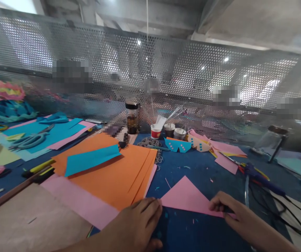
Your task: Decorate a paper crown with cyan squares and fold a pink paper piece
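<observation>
A pink sheet of paper (pixel 186 196), folded into a triangle, lies on the blue tabletop in front of me with its peak pointing away. My right hand (pixel 228 210) is closed on its right corner, thumb below and fingers curled above. At the opposite corner, my left hand (pixel 137 222) rests palm down. Its fingertips touch the paper's left tip, and the thumb stands apart from the fingers. Beyond the left hand are orange sheets (pixel 108 171) with a folded blue paper strip (pixel 92 160) on top. A loose pink strip (pixel 79 197) runs beside that hand.
Scissors (pixel 32 138) lie on blue paper at the left. Paper cups (pixel 155 132), a dark jar (pixel 132 119) and blue paper glasses (pixel 178 144) stand at the back. A glue gun (pixel 263 180) with its cable is at the right. A perforated metal screen (pixel 182 77) closes the far side.
</observation>
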The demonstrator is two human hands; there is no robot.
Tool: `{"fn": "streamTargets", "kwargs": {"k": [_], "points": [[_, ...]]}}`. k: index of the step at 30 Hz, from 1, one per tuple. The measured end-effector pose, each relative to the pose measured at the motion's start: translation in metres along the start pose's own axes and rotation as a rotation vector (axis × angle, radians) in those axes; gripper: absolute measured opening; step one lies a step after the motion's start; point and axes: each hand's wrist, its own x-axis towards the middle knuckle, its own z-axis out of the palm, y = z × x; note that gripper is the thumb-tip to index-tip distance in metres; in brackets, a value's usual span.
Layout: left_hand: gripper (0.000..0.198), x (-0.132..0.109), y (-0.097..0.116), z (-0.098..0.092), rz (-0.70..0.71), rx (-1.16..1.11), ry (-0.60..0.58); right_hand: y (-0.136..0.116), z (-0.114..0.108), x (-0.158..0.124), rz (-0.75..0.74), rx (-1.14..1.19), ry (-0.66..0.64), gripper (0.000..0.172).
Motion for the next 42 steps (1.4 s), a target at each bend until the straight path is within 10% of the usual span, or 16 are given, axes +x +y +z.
{"fn": "streamTargets", "kwargs": {"k": [21,33,42], "points": [[0.044,0.004,-0.004,-0.002,0.004,0.122,0.117,-0.011,-0.003,-0.002,0.005,-0.005,-0.004,0.042],[0.044,0.013,-0.124,-0.083,-0.492,0.319,0.229,-0.006,-0.002,-0.001,-0.031,0.023,0.001,0.037],[0.048,-0.019,-0.165,-0.051,-0.551,0.361,0.177,0.001,-0.002,-0.001,-0.01,-0.025,-0.008,0.037]]}}
